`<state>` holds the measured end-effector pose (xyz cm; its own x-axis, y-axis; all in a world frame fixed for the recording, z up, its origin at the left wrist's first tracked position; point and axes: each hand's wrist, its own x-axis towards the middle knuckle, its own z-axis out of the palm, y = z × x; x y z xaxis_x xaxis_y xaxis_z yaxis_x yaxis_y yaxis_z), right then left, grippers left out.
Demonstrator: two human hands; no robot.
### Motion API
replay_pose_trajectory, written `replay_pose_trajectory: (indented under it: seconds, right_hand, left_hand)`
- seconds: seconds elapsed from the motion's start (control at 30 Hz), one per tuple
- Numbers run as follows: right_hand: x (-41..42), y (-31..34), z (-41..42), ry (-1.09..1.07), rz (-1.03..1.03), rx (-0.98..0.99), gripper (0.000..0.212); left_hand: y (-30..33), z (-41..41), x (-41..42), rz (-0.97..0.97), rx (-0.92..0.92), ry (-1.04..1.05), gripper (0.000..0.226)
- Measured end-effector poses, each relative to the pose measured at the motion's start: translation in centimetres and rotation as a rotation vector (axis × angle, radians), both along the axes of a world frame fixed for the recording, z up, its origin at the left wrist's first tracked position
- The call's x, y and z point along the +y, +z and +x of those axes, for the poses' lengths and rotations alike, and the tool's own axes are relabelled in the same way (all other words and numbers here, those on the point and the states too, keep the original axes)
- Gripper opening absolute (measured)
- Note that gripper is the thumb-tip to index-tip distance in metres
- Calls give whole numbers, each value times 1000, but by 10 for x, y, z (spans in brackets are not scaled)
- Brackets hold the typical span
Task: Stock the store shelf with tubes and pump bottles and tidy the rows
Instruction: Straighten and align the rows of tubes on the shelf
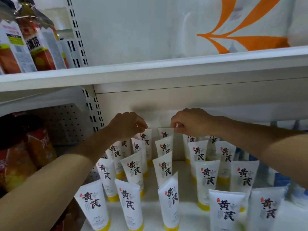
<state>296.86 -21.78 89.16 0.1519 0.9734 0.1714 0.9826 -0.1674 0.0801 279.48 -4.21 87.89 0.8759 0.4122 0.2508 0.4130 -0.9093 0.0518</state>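
At the back edge of the shelf (pixel 191 214), both hands reach over the standing rows to the rearmost tubes. The left hand (pixel 129 125) has its fingers (pixel 141 129) curled and pinching the crimped top of the back-left tube (pixel 146 137); the right hand (pixel 188 122) pinches the top edge of the back-right tube (pixel 165 133) in the same way — thumb and forefinger closed on the flat seal, the other fingers tucked in.

The step in hand looks like settling these two tubes upright at the rear of their rows. Done well, each one should be guided by its crimp only, lowered until the yellow cap sits flat on the shelf, and let go once it balances, with the forearms kept high so they do not brush the tubes in front.

Every tube stands cap down, its long axis roughly vertical, the crimped end pointing up and the printed face turned toward the front edge. Several lean — the near middle tube (pixel 169 202) tilts clearly to the right, and the front-left tube (pixel 92 209) tips leftward — so the rows need straightening. No pump bottles are visible on this shelf.
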Motion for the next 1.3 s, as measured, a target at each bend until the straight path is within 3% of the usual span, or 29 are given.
replay_pose_trajectory:
  seconds: [0.2, 0.43, 1.3]
  right_hand:
    - [31, -12, 1, -89, 12, -48, 32]
    - [59, -28, 19, -165, 7, -121, 15]
    - [64, -41, 30, -137, 89, -138, 15]
  left_hand:
    - [-15, 12, 14, 85, -10, 95, 23]
    - [-26, 23, 26, 105, 22, 122, 23]
    - [-36, 40, 34, 85, -66, 91, 16]
